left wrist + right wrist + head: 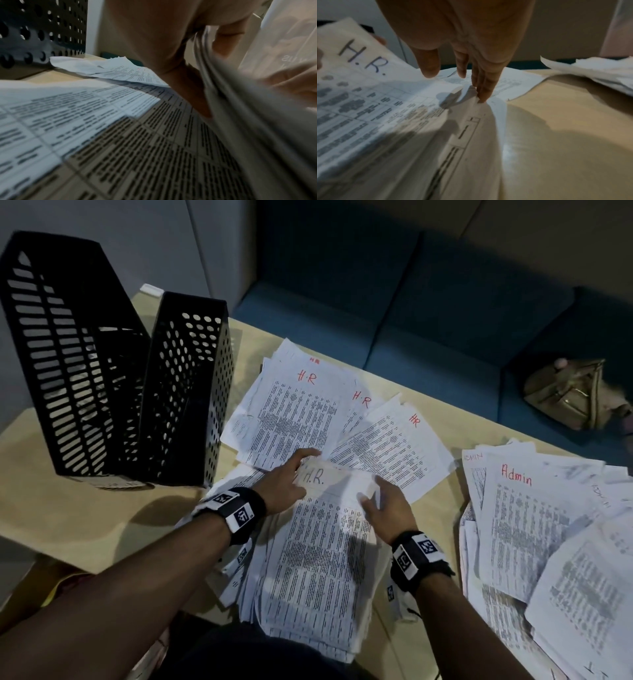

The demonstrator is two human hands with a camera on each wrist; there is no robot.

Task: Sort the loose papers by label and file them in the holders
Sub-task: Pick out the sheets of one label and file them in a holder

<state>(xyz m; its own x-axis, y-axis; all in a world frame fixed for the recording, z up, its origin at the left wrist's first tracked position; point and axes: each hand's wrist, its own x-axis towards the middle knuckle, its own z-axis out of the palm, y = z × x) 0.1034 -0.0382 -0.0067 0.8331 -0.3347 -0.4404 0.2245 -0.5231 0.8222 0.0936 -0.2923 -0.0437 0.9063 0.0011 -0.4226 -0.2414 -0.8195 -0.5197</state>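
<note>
The head view looks steeply down from above the H.R. sheet (325, 479), with 2 black holders (113, 361) to its left. The left wrist view sits low, just beside that sheet's lifted edge (240, 108), facing the perforated holder (42, 33). The right wrist view looks along the right hand (462, 40), very near the sheet (368, 81). All 3 views share this sheet.

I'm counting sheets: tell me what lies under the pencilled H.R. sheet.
Under the H.R. sheet is a thick stack of printed sheets on the table. Their labels are covered, so unreadable.
</note>
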